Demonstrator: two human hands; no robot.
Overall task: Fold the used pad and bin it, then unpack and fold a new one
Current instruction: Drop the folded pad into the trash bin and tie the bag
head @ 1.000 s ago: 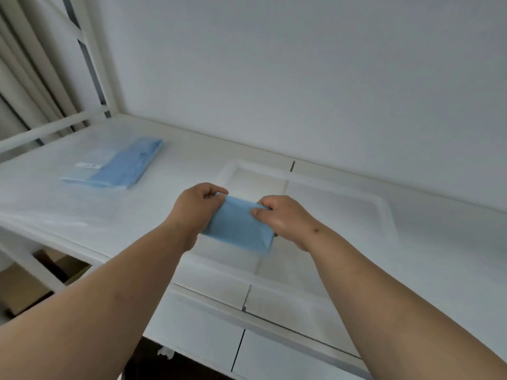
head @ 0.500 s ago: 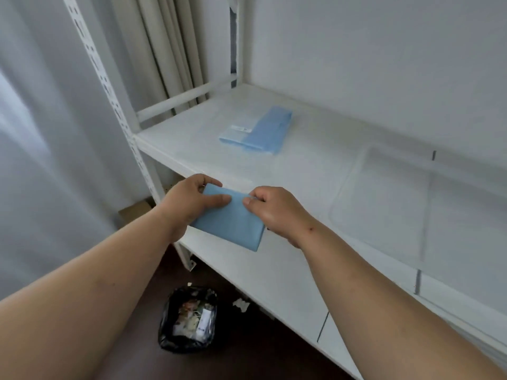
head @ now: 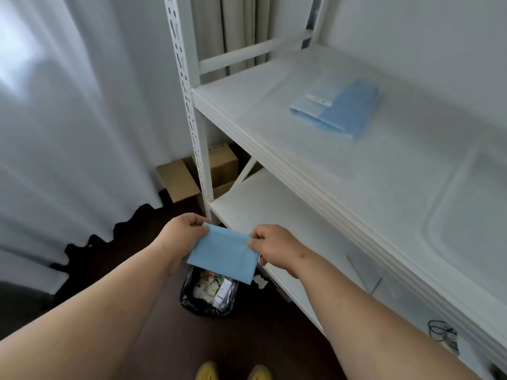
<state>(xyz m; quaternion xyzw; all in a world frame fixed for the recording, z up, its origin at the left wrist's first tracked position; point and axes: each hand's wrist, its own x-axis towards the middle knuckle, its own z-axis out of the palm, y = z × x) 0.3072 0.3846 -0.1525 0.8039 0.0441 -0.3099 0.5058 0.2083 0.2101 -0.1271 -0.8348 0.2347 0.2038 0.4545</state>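
Used pad [head: 225, 253], blue, folded to a small rectangle, held in the air directly above the bin [head: 210, 294] on the floor. Left hand [head: 181, 231] pinches its upper left corner, right hand [head: 274, 246] pinches the right edge; both hands closed on it. Bin is black-lined, with what looks like mixed trash inside. New pad [head: 338, 108], blue in a clear wrapper, lies on the upper shelf [head: 274, 127], well apart. Yellow shoes [head: 233, 373] at bottom edge.
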